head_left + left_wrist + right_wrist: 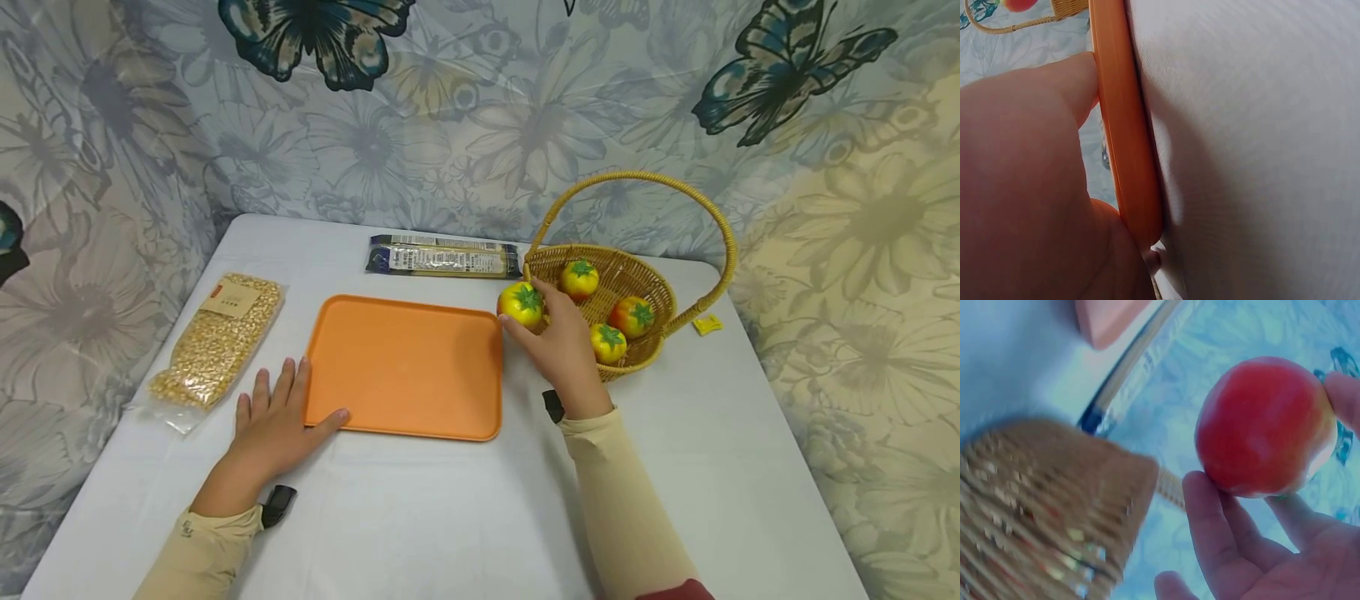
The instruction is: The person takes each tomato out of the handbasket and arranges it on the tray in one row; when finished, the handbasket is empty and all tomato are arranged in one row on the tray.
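My right hand holds a yellow-and-red tomato with a green star-shaped top between thumb and fingers, above the left rim of a wicker basket. In the right wrist view the tomato's red underside shows, raised clear of the basket. Three more tomatoes lie inside the basket. At the near left corner of an orange tray, my left hand rests with fingers spread, its thumb on the front rim. The left wrist view shows the thumb touching the tray's edge.
A clear bag of yellow kernels lies left of the tray. Dark-ended long packets lie behind it. A small yellow wrapped piece sits right of the basket, whose tall handle arches up. Patterned cloth hangs behind the white table.
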A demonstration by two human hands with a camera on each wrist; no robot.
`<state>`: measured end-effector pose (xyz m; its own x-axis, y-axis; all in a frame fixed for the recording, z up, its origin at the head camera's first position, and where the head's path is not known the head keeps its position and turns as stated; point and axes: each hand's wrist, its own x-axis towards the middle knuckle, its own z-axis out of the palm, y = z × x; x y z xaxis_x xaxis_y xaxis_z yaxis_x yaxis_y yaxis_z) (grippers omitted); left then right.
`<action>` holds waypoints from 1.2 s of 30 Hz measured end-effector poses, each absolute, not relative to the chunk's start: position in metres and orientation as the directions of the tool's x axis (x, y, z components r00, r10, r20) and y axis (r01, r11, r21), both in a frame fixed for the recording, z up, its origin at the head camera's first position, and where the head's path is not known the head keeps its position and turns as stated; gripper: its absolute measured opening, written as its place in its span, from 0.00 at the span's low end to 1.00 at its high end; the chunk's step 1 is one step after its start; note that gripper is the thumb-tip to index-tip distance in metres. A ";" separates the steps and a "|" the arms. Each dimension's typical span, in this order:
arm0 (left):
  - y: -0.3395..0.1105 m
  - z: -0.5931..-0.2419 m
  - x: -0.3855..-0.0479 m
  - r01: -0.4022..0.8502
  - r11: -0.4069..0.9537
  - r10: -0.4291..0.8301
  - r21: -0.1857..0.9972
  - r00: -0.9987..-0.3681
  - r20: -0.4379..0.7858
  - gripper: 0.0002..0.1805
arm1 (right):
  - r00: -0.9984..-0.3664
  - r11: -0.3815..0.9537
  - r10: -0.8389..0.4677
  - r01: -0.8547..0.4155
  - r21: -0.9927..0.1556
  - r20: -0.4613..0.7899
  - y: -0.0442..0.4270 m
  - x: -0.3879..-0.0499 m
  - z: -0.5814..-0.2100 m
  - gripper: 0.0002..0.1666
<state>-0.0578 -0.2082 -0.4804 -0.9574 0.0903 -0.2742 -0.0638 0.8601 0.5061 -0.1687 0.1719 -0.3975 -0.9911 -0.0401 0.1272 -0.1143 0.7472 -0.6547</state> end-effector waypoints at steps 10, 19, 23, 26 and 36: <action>-0.212 -0.488 -0.059 -0.054 0.857 0.092 0.513 -0.962 -0.256 0.65 | -0.989 0.736 -0.109 -0.146 -0.661 0.098 0.153 -0.159 -0.413 0.48; -0.212 -0.489 -0.059 -0.059 0.853 0.087 0.518 -0.964 -0.253 0.64 | -0.980 0.782 -0.160 -0.199 -0.591 0.118 0.142 -0.149 -0.428 0.47; -0.212 -0.490 -0.059 -0.057 0.855 0.088 0.515 -0.963 -0.253 0.65 | -0.977 0.772 -0.183 -0.213 -0.599 0.111 0.140 -0.145 -0.434 0.45; -0.212 -0.490 -0.059 -0.056 0.857 0.088 0.512 -0.963 -0.253 0.65 | -0.978 0.770 -0.187 -0.208 -0.603 0.098 0.140 -0.146 -0.438 0.45; -0.209 -0.484 -0.058 -0.063 0.866 0.083 0.496 -0.961 -0.266 0.64 | -0.980 0.785 -0.191 -0.183 -0.592 0.049 0.139 -0.149 -0.455 0.47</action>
